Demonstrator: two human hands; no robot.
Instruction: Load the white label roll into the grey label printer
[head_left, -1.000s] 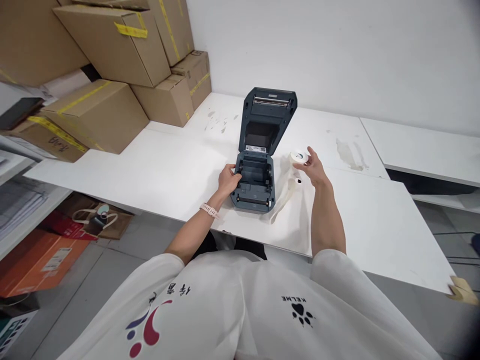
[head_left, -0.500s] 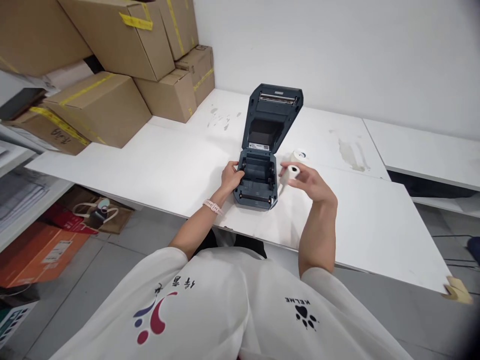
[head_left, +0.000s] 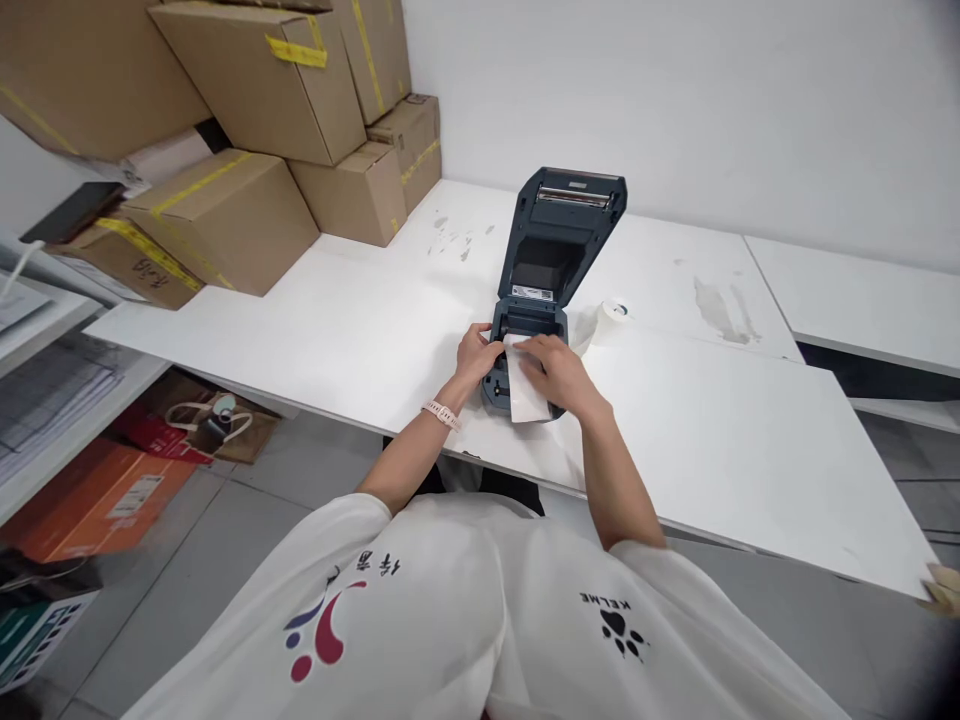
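Paper (head_left: 529, 402) now lies over the open printer (head_left: 541, 262), not beside it, so work's moved inside; right hand (head_left: 559, 370) grasps it (looks like, anyway); left hand (head_left: 476, 353) clutches the printer's side

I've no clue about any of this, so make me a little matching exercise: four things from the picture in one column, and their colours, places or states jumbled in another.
Things
1. Label printer's lid
2. Wristband
3. Paper strip
4. Cardboard boxes

Descriptions
A. Over the base of the label printer, by the right hand
B. Raised open
C. Stacked at the left, with yellow tape
D. Pale pink

Right pairs: 1-B, 2-D, 3-A, 4-C
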